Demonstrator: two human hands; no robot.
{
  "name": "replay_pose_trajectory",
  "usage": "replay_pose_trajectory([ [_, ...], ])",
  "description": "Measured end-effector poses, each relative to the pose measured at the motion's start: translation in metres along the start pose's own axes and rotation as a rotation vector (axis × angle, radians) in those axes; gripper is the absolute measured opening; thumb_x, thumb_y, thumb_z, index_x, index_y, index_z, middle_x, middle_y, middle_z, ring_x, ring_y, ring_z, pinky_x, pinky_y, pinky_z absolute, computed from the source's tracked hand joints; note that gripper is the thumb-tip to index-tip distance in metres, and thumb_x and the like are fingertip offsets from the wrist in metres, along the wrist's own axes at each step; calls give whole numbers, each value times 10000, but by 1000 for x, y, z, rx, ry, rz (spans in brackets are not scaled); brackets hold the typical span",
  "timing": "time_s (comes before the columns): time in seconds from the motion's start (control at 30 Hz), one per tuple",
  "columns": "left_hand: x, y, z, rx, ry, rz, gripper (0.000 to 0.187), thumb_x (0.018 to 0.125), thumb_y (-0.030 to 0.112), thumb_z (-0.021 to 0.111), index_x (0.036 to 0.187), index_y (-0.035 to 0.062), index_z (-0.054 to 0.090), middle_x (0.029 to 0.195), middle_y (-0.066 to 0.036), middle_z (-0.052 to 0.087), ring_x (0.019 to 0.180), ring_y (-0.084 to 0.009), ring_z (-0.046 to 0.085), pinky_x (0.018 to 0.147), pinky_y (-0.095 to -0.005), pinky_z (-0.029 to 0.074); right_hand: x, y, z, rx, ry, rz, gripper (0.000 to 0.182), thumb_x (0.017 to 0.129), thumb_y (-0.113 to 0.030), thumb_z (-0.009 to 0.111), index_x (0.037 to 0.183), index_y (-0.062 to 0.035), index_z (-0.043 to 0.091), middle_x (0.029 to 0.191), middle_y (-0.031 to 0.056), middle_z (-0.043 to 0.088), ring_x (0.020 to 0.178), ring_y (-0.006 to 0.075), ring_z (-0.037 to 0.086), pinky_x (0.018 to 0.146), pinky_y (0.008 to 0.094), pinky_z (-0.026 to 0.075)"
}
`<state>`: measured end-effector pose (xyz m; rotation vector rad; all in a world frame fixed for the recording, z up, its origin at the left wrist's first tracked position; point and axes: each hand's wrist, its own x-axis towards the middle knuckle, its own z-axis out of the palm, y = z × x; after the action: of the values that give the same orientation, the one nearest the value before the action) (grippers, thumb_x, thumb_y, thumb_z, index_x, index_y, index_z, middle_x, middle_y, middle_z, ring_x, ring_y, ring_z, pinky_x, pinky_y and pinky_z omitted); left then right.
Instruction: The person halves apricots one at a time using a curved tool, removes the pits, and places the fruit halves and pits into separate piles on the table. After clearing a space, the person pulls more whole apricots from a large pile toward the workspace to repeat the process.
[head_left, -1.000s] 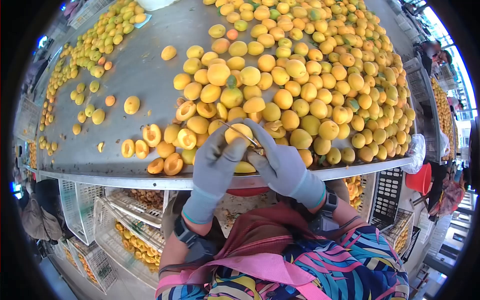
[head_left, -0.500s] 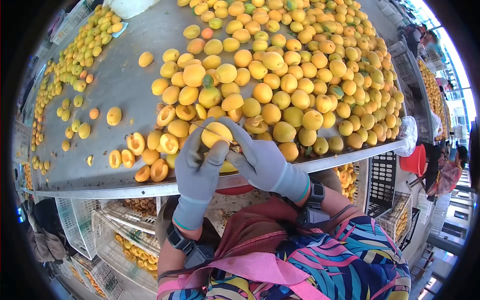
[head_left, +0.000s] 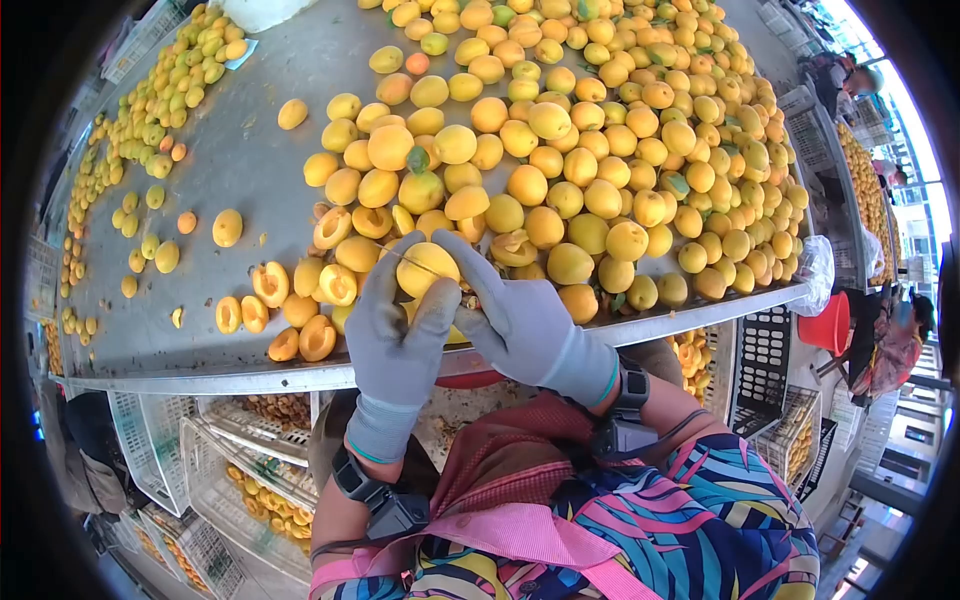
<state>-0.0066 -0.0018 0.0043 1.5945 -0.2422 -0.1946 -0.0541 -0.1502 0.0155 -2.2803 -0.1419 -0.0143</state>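
My left hand (head_left: pixel 392 325), in a grey glove, is closed round a yellow apricot (head_left: pixel 425 268) just above the table's near edge. A thin, wire-like strip (head_left: pixel 412 262) lies across the top of that fruit. My right hand (head_left: pixel 530 320), gloved the same way, presses against the fruit's right side. Its fingers are pinched around the end of the strip, and most of what they grip is hidden. Beside my left hand rest several halved apricots (head_left: pixel 317 338) with pit hollows showing. Whole apricots (head_left: pixel 570 264) lie close beyond my right hand.
A large heap of apricots (head_left: pixel 600 130) covers the right of the metal table (head_left: pixel 250 190). Greener fruit (head_left: pixel 150 130) is spread at the far left. Below the edge stand crates (head_left: pixel 200 460) holding halves. At right are a red bucket (head_left: pixel 825 322) and a seated person (head_left: pixel 890 350).
The apricot has turned slightly in my fingers, and the strip now lies flatter across it. Both hands stay in nearly the same place.
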Motion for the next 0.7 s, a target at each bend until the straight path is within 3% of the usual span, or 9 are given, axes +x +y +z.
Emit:
replay_pose_trajectory([
  [0.07, 1, 2, 2, 16, 3, 105, 445, 786, 113, 704, 1155, -62, 528, 1012, -98, 624, 878, -122, 596, 786, -257, 497, -1, 1, 0, 42, -14, -40, 708, 814, -120, 577, 1423, -14, 232, 647, 150, 577, 576, 331, 599, 533, 379, 462],
  [0.2, 1, -1, 1, -42, -4, 62, 415, 779, 103, 706, 1121, -62, 536, 969, -97, 630, 855, -120, 598, 768, -252, 500, -2, 1, 1, 44, -1, -82, 719, 811, -107, 572, 1427, -13, 213, 666, 161, 582, 589, 341, 597, 540, 382, 461],
  [0.27, 2, 3, 0, -93, -13, -42, 401, 778, 81, 707, 1108, -64, 532, 965, -94, 626, 859, -114, 593, 759, -250, 501, 0, 2, 0, 60, -38, -57, 728, 846, -205, 576, 1443, -88, 177, 592, 120, 554, 539, 301, 590, 475, 386, 449],
  [0.5, -7, 11, -7, -131, -60, -41, 392, 794, 25, 675, 1139, -68, 514, 962, -73, 619, 858, -89, 576, 735, -221, 494, -3, 1, -2, 190, -102, -94, 729, 848, -194, 575, 1448, -103, 171, 591, 136, 549, 545, 333, 577, 489, 400, 435],
  [0.6, -14, 11, -9, -173, -69, -40, 406, 805, 36, 665, 1160, -74, 500, 981, -81, 614, 849, -90, 575, 729, -217, 490, -4, 2, -7, 161, -118, -78, 661, 867, -191, 559, 1427, -91, 222, 596, 131, 555, 550, 317, 586, 499, 383, 436],
  [0.7, -19, 3, -18, -4, -110, 10, 390, 839, 65, 631, 1177, -72, 489, 1032, -92, 600, 892, -102, 572, 763, -233, 492, 0, 5, -15, 428, -174, 6, 574, 887, -191, 542, 1391, -79, 291, 618, 127, 567, 545, 291, 591, 500, 361, 435],
])
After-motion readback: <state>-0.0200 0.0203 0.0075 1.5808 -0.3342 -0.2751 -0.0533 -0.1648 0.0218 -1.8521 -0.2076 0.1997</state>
